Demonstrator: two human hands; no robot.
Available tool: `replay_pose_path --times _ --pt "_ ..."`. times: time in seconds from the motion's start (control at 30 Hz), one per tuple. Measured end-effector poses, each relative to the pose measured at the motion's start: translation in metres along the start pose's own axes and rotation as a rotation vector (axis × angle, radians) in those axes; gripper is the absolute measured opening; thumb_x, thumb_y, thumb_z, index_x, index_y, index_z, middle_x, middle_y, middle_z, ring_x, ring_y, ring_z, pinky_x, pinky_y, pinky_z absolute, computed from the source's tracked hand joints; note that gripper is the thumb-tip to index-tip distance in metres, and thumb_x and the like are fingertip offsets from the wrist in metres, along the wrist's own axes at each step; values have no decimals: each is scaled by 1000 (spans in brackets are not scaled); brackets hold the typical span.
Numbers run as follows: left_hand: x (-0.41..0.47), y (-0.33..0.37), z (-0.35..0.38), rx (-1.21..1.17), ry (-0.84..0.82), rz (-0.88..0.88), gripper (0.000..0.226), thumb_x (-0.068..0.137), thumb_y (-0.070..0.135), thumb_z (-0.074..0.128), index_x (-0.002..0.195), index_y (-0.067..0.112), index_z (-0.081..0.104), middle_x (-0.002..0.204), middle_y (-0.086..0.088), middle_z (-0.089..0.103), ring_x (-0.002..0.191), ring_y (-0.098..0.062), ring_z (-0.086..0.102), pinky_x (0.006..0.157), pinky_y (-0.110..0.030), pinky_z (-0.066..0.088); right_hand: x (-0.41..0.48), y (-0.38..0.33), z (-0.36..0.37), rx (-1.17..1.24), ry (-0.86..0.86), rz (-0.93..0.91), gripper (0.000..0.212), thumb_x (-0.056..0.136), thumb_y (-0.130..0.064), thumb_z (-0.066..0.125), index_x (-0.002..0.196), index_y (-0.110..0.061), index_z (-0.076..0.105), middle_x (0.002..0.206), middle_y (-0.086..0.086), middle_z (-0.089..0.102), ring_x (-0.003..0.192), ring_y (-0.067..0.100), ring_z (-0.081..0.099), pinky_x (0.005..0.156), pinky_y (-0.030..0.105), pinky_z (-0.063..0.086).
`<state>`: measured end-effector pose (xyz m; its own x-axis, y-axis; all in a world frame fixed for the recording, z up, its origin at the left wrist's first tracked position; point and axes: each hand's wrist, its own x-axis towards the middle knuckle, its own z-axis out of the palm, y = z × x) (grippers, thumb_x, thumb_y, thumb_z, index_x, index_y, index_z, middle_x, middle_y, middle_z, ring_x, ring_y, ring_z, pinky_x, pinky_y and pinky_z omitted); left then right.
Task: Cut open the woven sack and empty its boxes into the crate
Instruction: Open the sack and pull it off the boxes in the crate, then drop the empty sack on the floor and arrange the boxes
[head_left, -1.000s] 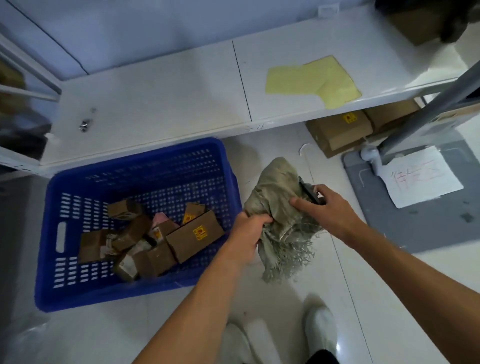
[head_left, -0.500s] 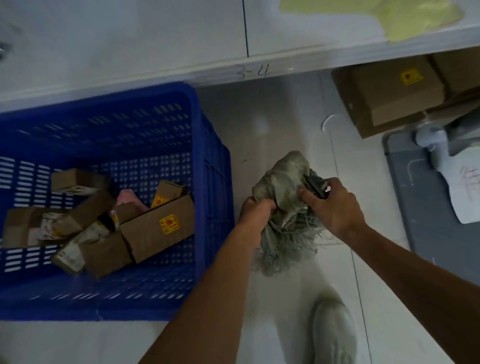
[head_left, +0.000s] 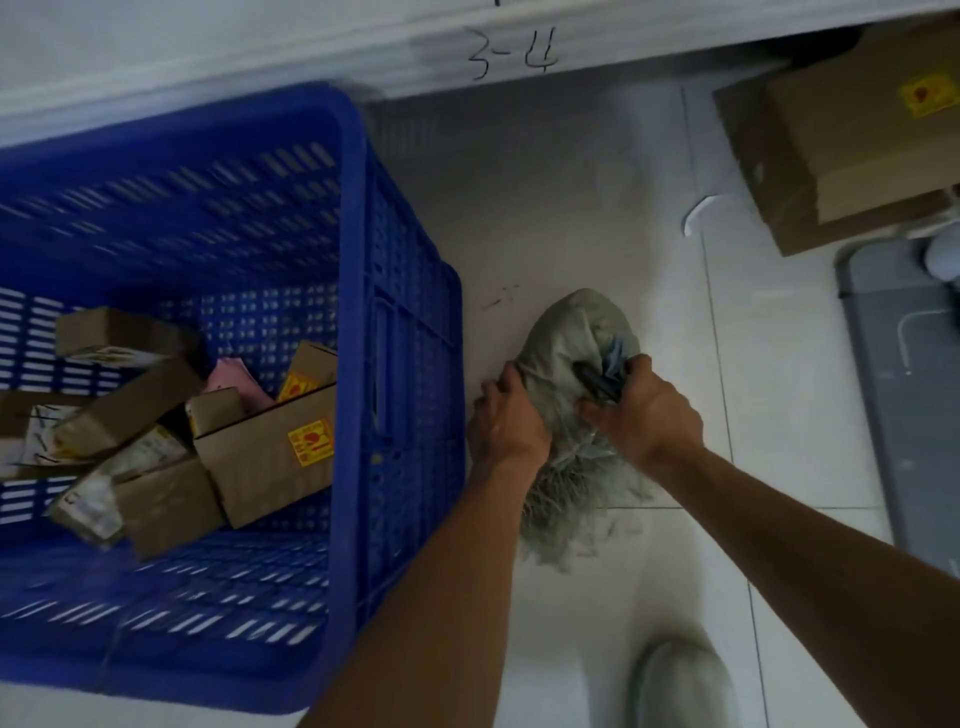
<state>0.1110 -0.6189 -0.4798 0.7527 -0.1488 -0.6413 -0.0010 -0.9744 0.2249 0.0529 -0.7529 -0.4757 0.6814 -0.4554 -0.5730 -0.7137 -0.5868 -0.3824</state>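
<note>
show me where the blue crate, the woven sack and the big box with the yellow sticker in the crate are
blue crate (head_left: 358, 208): head view, right rim.
woven sack (head_left: 563, 338): head view, bunched upper part.
yellow-stickered box (head_left: 260, 467): head view, front face.

This looks like a stockroom or warehouse packing area; a white shelf edge (head_left: 363, 57) bears the handwritten location mark "3-4" (head_left: 511, 52), and plain cardboard cartons (head_left: 852, 156) with yellow stickers are stored beneath it on a pale tiled floor (head_left: 571, 208). A blue perforated plastic crate (head_left: 405, 364) holds small labelled shipping boxes (head_left: 270, 467); a grey mat or base (head_left: 904, 389), blurred, lies at the right.
</note>
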Motion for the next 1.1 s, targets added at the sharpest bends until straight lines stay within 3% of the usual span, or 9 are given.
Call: replay_pose_path --times 0.17,0.33,0.47,0.67,0.8,0.93,1.1 --pt "-6 1 -8 -110 -222 26 68 101 38 54 158 28 20 137 -14 56 118 -35 59 93 -41 51 -9 16 -12 -103 18 14 62 84 -53 67 122 -11 41 115 13 59 98 35 62 69 35 41" --pt "-21 9 -18 -116 -283 24 79 101 43 53 163 30 4 148 -15 49 129 -36 54 100 -40 46 -24 24 -37 -230 18 -22 67 85 -61 61 125 -13 40 116 10 55 89 31 62 66 34 41" --pt "-39 15 -28 -87 -324 0 89 103 46 51 163 24 -10 160 -16 37 137 -36 47 106 -41 43 -41 26 -53 -309 23 1 79 79 -74 57 126 -13 39 113 8 51 77 24 52 64 34 42" --pt "-71 17 -60 -49 -379 17 90 103 48 51 163 22 -10 166 -15 26 146 -36 37 113 -43 38 -78 26 -81 -317 15 111 100 73 -89 43 134 -10 37 117 11 53 82 24 58 63 33 45" --pt "-97 18 -96 -54 -369 61 83 104 46 49 164 22 -3 166 -16 24 149 -36 31 118 -43 32 -104 5 -104 -276 27 216 88 86 -77 40 137 -5 39 125 18 52 105 33 61 78 39 47" --pt "-135 18 -137 -84 -350 101 78 103 50 48 164 25 7 165 -14 27 149 -34 32 120 -44 33 -138 -22 -134 -269 27 286 68 98 -60 33 133 -3 46 123 22 54 110 35 58 84 39 44" --pt "-199 18 -202 -116 -344 129 73 104 48 47 164 26 11 167 -11 26 151 -31 30 122 -43 30 -199 -57 -182 -312 -10 222 47 102 -40 33 127 -5 54 123 21 58 111 35 59 88 37 44"
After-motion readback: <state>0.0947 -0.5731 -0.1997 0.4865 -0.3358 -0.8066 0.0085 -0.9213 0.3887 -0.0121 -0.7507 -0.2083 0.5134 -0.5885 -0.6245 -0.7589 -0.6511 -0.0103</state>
